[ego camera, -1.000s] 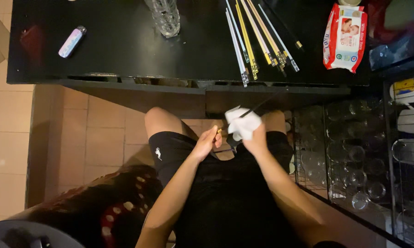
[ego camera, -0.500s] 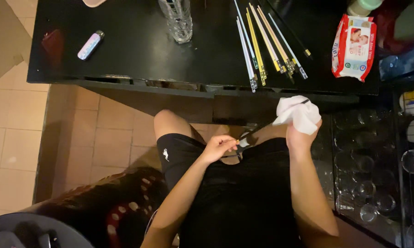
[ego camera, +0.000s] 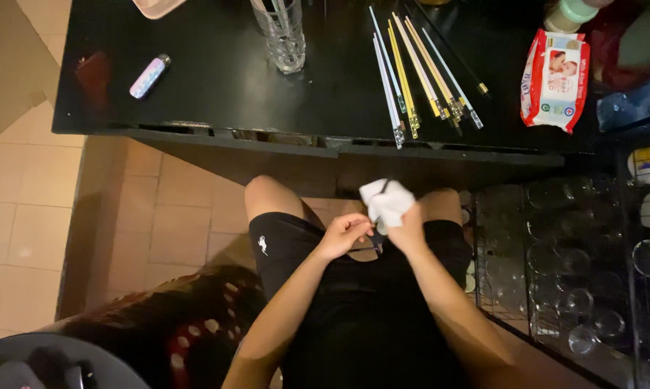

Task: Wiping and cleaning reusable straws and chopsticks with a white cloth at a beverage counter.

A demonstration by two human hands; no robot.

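I sit at a black table with both hands over my lap. My left hand pinches the lower end of a thin dark chopstick. My right hand is closed on a crumpled white wipe wrapped around the same stick just above the left hand. The two hands nearly touch. On the table above them lie several chopsticks, white, yellow and dark, fanned side by side.
A clear glass tumbler stands at the table's far middle. A small pastel tube lies at the left, a red and white wipes pack at the right. A wire rack of glasses stands right of my knee.
My right hand with the wipe has come back down from the right along the stick to sit next to my left hand. The view has shifted slightly.
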